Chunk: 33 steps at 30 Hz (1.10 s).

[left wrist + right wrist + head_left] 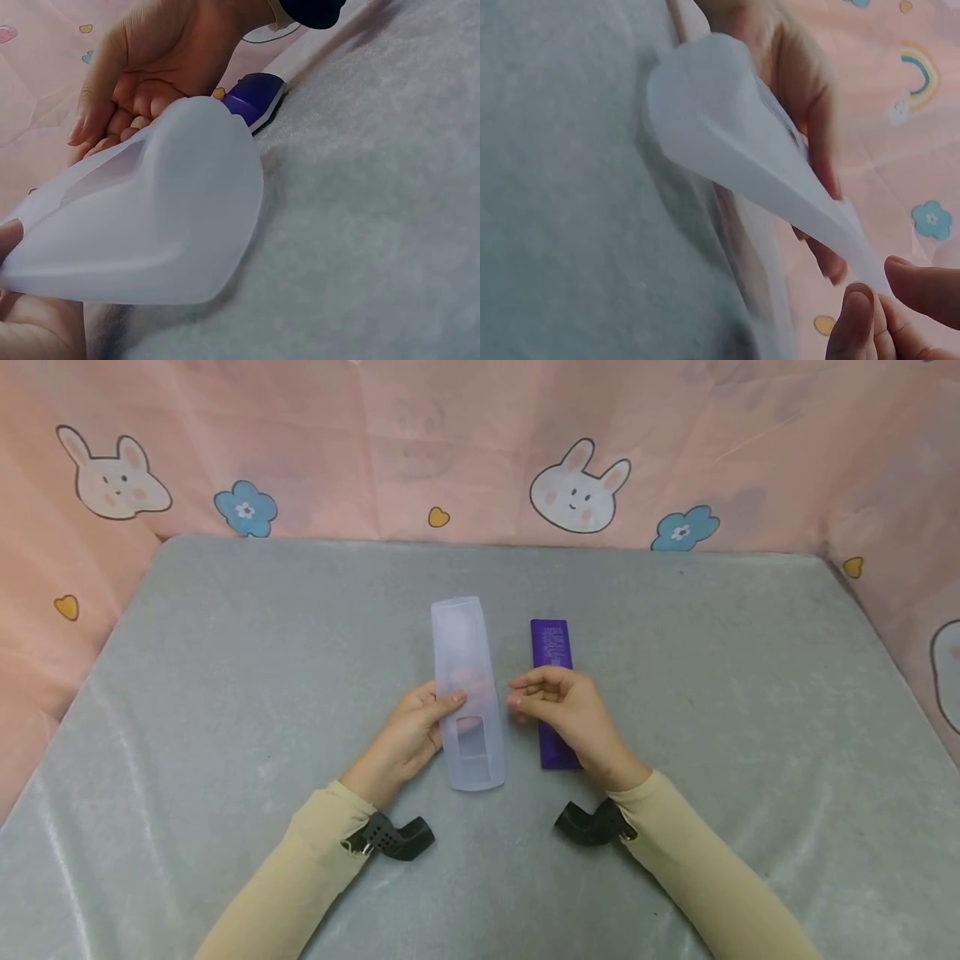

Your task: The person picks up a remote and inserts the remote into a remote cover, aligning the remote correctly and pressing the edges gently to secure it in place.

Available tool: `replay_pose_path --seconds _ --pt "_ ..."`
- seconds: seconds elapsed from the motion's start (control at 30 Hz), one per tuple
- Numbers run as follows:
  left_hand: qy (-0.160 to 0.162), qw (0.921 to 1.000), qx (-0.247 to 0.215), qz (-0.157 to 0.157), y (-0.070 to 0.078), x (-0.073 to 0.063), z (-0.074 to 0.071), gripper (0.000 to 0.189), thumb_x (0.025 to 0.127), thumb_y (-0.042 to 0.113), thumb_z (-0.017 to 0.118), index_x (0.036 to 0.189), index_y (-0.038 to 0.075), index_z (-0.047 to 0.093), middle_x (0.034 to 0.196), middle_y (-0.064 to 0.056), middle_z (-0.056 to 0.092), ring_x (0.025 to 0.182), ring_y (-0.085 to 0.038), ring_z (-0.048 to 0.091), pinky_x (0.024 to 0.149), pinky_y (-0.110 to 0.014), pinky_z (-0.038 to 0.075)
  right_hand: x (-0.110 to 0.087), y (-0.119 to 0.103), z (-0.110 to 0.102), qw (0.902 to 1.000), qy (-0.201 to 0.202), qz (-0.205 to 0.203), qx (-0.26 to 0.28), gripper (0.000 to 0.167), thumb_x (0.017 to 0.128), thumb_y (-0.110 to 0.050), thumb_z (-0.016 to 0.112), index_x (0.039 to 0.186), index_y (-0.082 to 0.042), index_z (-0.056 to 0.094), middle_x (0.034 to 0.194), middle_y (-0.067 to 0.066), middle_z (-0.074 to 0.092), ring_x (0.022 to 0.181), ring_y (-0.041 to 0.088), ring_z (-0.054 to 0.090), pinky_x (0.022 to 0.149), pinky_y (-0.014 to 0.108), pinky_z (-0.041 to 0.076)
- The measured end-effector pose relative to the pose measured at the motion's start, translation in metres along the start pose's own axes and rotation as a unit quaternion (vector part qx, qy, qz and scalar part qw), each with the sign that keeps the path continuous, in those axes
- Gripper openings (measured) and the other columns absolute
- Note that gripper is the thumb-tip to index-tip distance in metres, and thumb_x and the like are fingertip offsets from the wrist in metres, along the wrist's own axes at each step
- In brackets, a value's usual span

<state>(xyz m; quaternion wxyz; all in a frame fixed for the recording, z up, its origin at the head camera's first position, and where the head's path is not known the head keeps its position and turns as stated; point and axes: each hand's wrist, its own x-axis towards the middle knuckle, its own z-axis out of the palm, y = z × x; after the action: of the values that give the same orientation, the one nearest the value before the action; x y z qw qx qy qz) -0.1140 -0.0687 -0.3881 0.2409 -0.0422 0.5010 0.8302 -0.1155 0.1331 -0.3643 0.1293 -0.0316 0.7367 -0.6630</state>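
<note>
In the head view my left hand [407, 731] grips a long frosted translucent sleeve [461, 652], with the thumb on its face and the fingers behind. The sleeve has a rectangular cutout near its lower end. My right hand [573, 714] hovers just right of the sleeve, its fingers loosely bent. A small gap separates its fingertips from the sleeve's edge in the head view. Beneath the right hand lies a flat purple slab [552, 639] with small printed text, partly covered by that hand. The left wrist view shows its purple end [259, 97] with a pale underside.
The slab lies on a grey cloth-covered table [300, 627]. Pink curtains [480, 443] with rabbit and flower prints stand along the back and sides. A black wrist mount [401, 837] sits on the left forearm, and another black mount [588, 824] on the right.
</note>
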Motion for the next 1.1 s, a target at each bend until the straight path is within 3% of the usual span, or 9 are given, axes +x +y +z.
replay_pose_path --seconds 0.47,0.73,1.1 --pt "0.012 0.9999 -0.004 0.011 -0.002 -0.001 -0.004 0.041 0.098 -0.003 0.038 0.137 -0.014 0.030 0.123 -0.016 0.058 0.097 -0.012 0.062 0.093 -0.036 0.049 -0.013 0.011 -0.043 0.9986 0.047 0.016 -0.016 0.027 0.088 0.003 0.061 0.108 0.019 0.055 0.079 -0.004 0.066 0.074 0.007 0.063 0.068 0.023 0.056" --pt "0.012 0.9999 -0.007 0.008 -0.001 0.000 -0.005 0.042 0.099 -0.003 0.038 0.138 -0.013 0.030 0.127 -0.018 0.054 0.100 -0.013 0.061 0.096 -0.037 0.048 -0.018 0.016 -0.052 0.9979 0.057 0.030 -0.006 0.028 0.087 0.004 0.060 0.109 0.021 0.053 0.079 -0.003 0.065 0.075 0.007 0.063 0.068 0.023 0.056" --pt "0.009 0.9999 -0.008 0.009 0.001 -0.001 -0.002 0.043 0.099 -0.003 0.037 0.139 -0.012 0.029 0.137 -0.026 0.044 0.103 -0.013 0.060 0.096 -0.036 0.047 -0.020 0.012 -0.055 0.9926 0.061 0.063 -0.084 0.037 0.086 -0.002 0.065 0.115 0.017 0.054 0.081 0.002 0.060 0.073 0.004 0.058 0.068 0.020 0.054"
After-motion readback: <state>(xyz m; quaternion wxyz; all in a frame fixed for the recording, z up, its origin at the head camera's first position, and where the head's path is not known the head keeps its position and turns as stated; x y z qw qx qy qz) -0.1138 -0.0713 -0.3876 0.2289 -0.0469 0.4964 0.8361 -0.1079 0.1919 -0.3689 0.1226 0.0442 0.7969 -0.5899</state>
